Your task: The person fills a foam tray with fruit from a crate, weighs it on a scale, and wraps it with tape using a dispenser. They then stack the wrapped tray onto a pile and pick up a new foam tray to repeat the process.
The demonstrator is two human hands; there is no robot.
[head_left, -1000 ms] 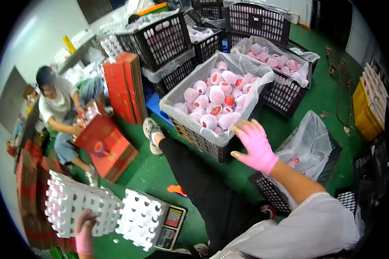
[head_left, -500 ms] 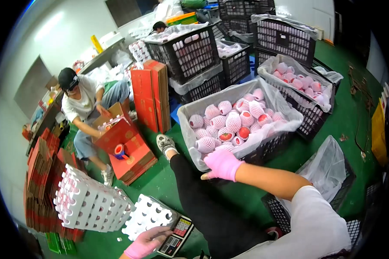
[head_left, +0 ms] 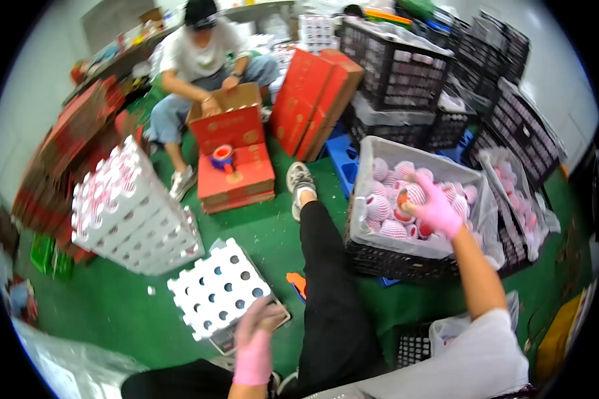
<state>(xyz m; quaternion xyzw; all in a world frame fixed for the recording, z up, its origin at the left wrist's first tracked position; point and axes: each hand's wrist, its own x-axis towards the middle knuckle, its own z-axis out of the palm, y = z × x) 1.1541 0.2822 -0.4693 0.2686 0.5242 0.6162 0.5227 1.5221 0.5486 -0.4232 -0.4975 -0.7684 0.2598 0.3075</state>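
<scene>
right hand (head_left: 438, 211): fingers wrapped round one netted fruit (head_left: 411, 195), inside one lined crate (head_left: 399, 263) among roughly ten more | left hand (head_left: 258, 322): flat, fingers spread, on one white holed tray (head_left: 213, 289) | one person (head_left: 199, 60) at one red box (head_left: 227, 123)

Right hand (head_left: 436, 206) around fruit (head_left: 411, 195) (in crate (head_left: 393, 261))

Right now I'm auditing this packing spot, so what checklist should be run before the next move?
1. Grip: right hand closed on netted fruit: ok.
2. That fruit lifted clear of the lined crate: not ok, it sits among the others.
3. Support: left hand flat on foam tray: ok.
4. Tray pockets empty: ok.
5. Display of the scale readable: not ok, the tray covers it.
</scene>
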